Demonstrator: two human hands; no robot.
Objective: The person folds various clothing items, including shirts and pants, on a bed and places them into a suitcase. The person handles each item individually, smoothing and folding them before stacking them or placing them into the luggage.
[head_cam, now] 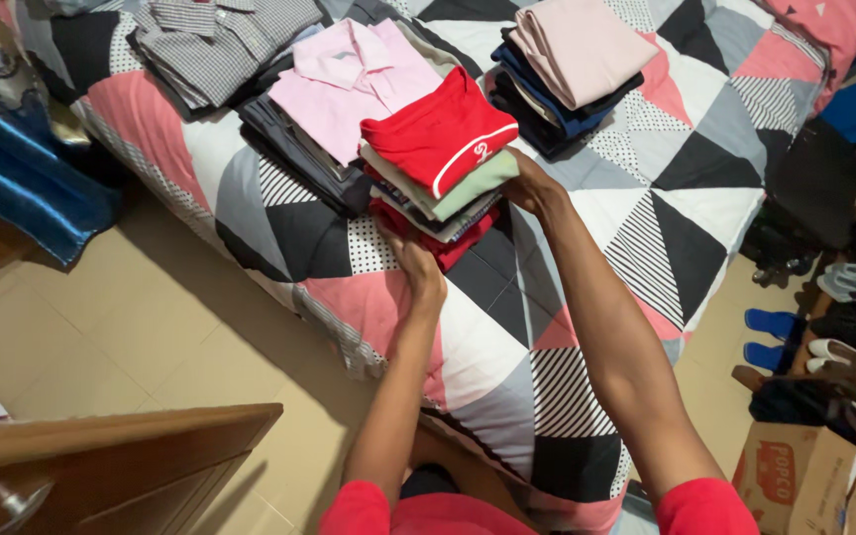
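A stack of folded clothes [443, 188] sits on a bed with a patterned cover [587, 297]; a red shirt with white trim [438, 134] lies on top. My left hand [413, 263] grips the stack's near lower edge, fingers tucked under it. My right hand [527, 183] holds the stack's right side, partly hidden behind the green and red layers. Both arms reach forward from my red sleeves.
Other folded piles lie on the bed: a pink shirt stack [349, 84], a checked shirt pile [215, 40], a pink-topped dark pile [572, 59]. A wooden door edge [111, 456] is at lower left; shoes [824, 327] and a cardboard box [814, 481] are at right.
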